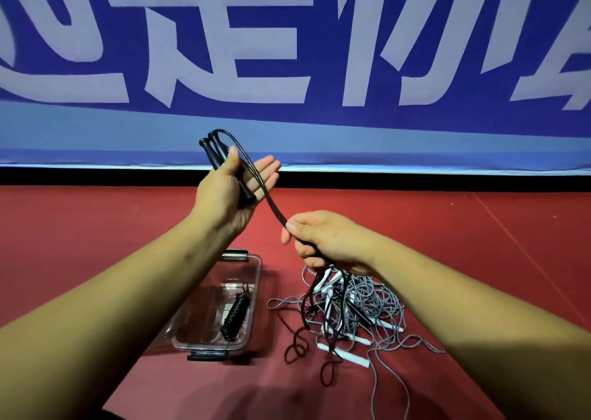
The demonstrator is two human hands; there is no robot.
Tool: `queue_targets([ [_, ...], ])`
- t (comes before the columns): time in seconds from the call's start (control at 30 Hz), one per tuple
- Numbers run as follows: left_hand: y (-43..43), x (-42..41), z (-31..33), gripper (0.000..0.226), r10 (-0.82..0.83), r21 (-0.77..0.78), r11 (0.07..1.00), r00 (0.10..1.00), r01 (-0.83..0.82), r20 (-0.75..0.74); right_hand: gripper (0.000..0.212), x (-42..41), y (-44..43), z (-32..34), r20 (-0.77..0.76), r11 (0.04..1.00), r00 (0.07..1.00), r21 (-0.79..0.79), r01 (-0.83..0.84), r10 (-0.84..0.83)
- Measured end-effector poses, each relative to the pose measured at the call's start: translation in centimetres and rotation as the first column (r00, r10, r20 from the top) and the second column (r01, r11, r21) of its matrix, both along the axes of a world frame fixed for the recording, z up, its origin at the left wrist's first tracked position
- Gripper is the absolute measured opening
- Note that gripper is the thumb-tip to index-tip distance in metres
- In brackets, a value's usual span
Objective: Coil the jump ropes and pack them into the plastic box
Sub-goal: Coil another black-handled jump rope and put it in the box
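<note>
Currently held: black jump rope (pixel 268 195), both handles (pixel 215 151) laid side by side in the left hand (pixel 228 192), raised well above the floor.
Left fingers: fingers (pixel 268 170) straight and slightly spread; the thumb alone clamps the handles against the palm. Judged to leave the palm free as a former for winding.
Right hand: right hand (pixel 331 240) closed round the doubled cord just below the left, fingers curled, thumb tip on the strands. Judged to keep tension and feed the slack.
Slack: the rest of the cord hangs from the right fist and trails in loops over the red floor (pixel 479 259).
Box: plastic box (pixel 255 307) open on the floor under the left forearm, one coiled black rope (pixel 235 314) lying inside; room beside it for more.
Remaining stock: tangle of grey ropes (pixel 367 301) with white handles just right of the box, apart from it.
Snag risk: trailing black cord crosses the tangle.
Clearance: bare floor all round; banner (pixel 287 51) behind, well clear.
</note>
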State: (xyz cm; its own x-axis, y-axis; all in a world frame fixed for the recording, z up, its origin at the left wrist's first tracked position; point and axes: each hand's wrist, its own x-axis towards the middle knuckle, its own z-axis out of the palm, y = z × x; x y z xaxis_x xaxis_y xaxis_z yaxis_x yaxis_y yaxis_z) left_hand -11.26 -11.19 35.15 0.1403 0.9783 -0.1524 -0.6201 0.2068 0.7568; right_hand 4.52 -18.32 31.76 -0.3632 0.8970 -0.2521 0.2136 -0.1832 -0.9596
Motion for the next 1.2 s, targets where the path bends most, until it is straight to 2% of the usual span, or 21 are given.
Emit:
queue_targets([
  [0.17, -0.1, -0.7, 0.7, 0.050, 0.011, -0.073, 0.997, 0.993, -0.003, 0.117, 0.031, -1.3, -0.2, -0.4, 0.101, 0.999, 0.995, 0.029, -0.027, 0.024],
  [0.33, -0.3, -1.0, 0.8, 0.044, -0.019, -0.052, 0.998, 1.000, 0.019, 0.015, 0.036, -2.4, -0.9, -0.5, 0.094, 0.999, 0.995, -0.034, -0.040, 0.043],
  [0.4, -0.7, -0.9, 1.0, 0.043, -0.053, -0.052, 0.997, 0.998, 0.054, 0.017, 0.037, -2.9, -1.1, -0.4, 0.112, 0.998, 0.992, -0.036, -0.048, 0.051],
  [0.47, -0.7, -0.8, 1.0, 0.039, -0.035, -0.020, 0.999, 0.996, 0.033, -0.088, 0.037, -3.5, -1.4, 0.0, 0.152, 0.997, 0.986, -0.024, -0.070, 0.073],
  [0.53, -0.4, -0.8, 0.8, 0.034, 0.010, 0.105, 0.994, 0.953, 0.023, -0.302, 0.035, -4.3, -1.8, 0.5, 0.205, 0.996, 0.976, 0.026, -0.083, 0.076],
  [0.6, 0.0, -0.8, 0.6, 0.030, 0.104, 0.245, 0.969, 0.859, 0.026, -0.502, 0.025, -5.0, -2.2, 1.5, 0.232, 0.991, 0.970, 0.090, -0.100, 0.077],
  [0.63, 0.3, -0.9, 0.5, 0.029, 0.171, 0.306, 0.952, 0.783, 0.025, -0.599, 0.018, -5.1, -2.2, 2.2, 0.232, 0.987, 0.969, 0.116, -0.116, 0.086],
  [0.73, 0.8, -1.6, 0.0, 0.031, 0.339, 0.429, 0.891, 0.412, 0.149, -0.846, 0.007, -3.9, -2.3, 3.8, 0.225, 0.980, 0.966, 0.122, -0.155, 0.125],
  [0.77, 1.0, -1.8, -0.2, 0.029, 0.332, 0.411, 0.894, 0.350, 0.181, -0.876, 0.007, -3.1, -2.2, 4.2, 0.242, 0.981, 0.963, 0.122, -0.149, 0.116],
  [0.87, 1.2, -1.9, -0.3, 0.021, 0.249, 0.321, 0.912, 0.277, 0.257, -0.928, 0.007, -0.8, -1.9, 5.2, 0.338, 0.977, 0.940, 0.185, -0.106, 0.038],
  [0.93, 0.8, -1.5, -0.3, 0.013, 0.216, 0.253, 0.902, 0.140, 0.351, -0.966, 0.008, 0.1, -1.5, 5.8, 0.377, 0.968, 0.926, 0.233, -0.092, -0.003],
  [1.1, 0.9, -1.1, -0.3, 0.011, 0.265, 0.261, 0.894, 0.039, 0.366, -0.963, 0.010, 1.8, -1.1, 6.1, 0.395, 0.965, 0.918, 0.246, -0.091, -0.014],
  [1.2, 1.1, -1.4, -0.5, 0.011, 0.202, 0.185, 0.910, -0.005, 0.371, -0.979, 0.010, 2.9, -0.7, 5.8, 0.477, 0.960, 0.878, 0.261, -0.103, -0.035],
])
